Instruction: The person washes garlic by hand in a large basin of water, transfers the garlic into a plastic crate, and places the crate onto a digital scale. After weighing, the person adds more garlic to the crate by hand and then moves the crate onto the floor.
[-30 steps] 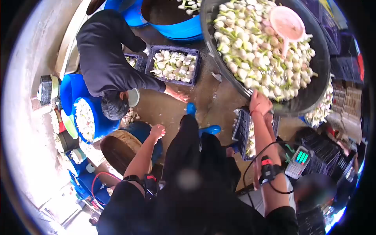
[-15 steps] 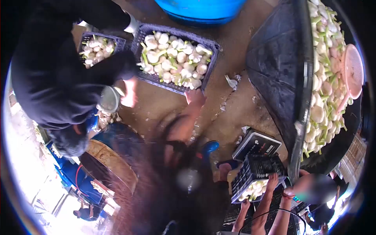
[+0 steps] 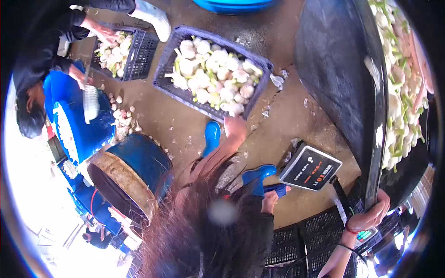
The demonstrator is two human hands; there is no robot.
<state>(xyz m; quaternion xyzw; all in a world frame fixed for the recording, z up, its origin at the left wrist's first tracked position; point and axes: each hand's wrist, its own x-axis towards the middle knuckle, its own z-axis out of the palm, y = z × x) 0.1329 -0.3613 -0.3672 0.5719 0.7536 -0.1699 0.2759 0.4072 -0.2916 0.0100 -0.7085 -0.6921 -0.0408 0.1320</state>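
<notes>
My left hand [image 3: 235, 128] reaches down with its fingers closed over the near edge of a dark purple plastic crate [image 3: 163, 65]. The crate rests on the wet brown floor, filled with garlic bulbs [image 3: 218, 78] that have green stem stubs. Long hair hangs over the lower middle of the view and covers part of my arm. Blue rubber boots [image 3: 212, 135] stand just below the crate. My right hand does not show.
A co-worker's hand [image 3: 107, 37] is over a smaller garlic crate [image 3: 141, 53] at upper left, near blue barrels [image 3: 88, 111]. A platform scale [image 3: 311, 167] lies right of centre. Another person's hand [image 3: 371, 215] grips the rim of a large garlic-filled tub [image 3: 381, 111].
The co-worker at left has moved back, uncovering the smaller crate and barrels. The black garlic crate and hands holding it at lower right are gone. My left hand remains on the purple crate.
</notes>
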